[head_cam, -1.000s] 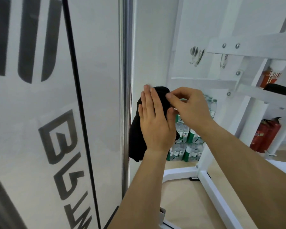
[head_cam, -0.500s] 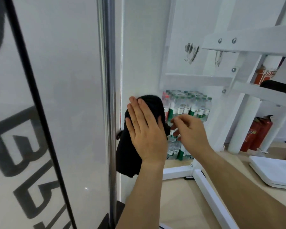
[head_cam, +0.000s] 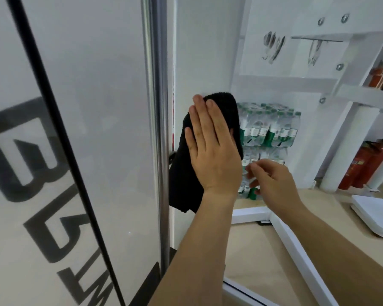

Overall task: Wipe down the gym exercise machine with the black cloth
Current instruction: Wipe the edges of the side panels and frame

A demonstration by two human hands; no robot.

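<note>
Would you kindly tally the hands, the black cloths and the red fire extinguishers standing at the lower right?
Hands: 2 (left hand, right hand)
Black cloth: 1
Red fire extinguishers: 2
Total: 5

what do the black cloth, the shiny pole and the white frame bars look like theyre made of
Black fuzzy cloth: soft terry or microfibre by its nubby, matt pile; it drapes limply. Shiny vertical silver pole: polished metal, probably chrome-plated steel, given its mirror-like streaks. White angular frame bars: likely painted or powder-coated metal, smooth semi-gloss, joined with visible bolts.
</note>
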